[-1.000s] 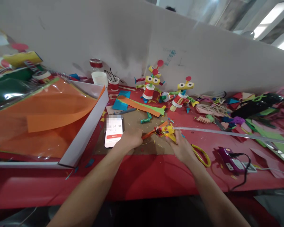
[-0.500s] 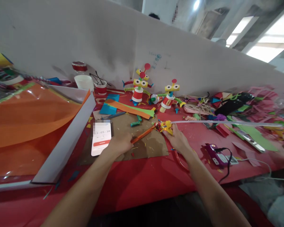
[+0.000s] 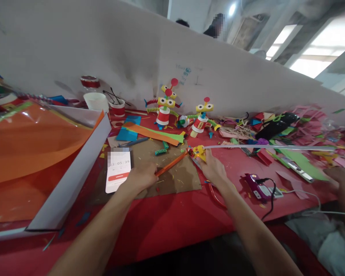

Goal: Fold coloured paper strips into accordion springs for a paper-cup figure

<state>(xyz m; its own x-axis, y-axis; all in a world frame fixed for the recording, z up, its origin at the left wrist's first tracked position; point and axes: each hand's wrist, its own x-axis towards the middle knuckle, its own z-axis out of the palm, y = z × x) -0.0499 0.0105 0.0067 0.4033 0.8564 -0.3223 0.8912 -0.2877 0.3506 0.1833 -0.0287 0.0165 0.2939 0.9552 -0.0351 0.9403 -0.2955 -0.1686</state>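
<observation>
My left hand (image 3: 140, 177) is closed on the near end of an orange strip (image 3: 172, 163) that slants up to the right over a brown cardboard mat (image 3: 172, 179). My right hand (image 3: 214, 168) grips a yellow glue gun (image 3: 199, 152) whose nozzle meets the far end of the strip. A long clear glue stick (image 3: 270, 147) juts from the gun toward the right. A phone (image 3: 118, 171) with a timer on its screen lies just left of my left hand.
Two paper-cup robot figures (image 3: 164, 107) (image 3: 202, 117) stand by the white partition (image 3: 132, 46). A white box of orange sheets (image 3: 31, 149) fills the left. A purple device with a black cable (image 3: 258, 188) lies right of my arm. Paper scraps (image 3: 290, 130) crowd the right; another person's hand (image 3: 340, 180) rests at the edge.
The view has swung left and down a little. The orange strip has pulled out longer between my hands. The phone's timer has ticked from 38 to 39. Another person's hand has come into view at right.
</observation>
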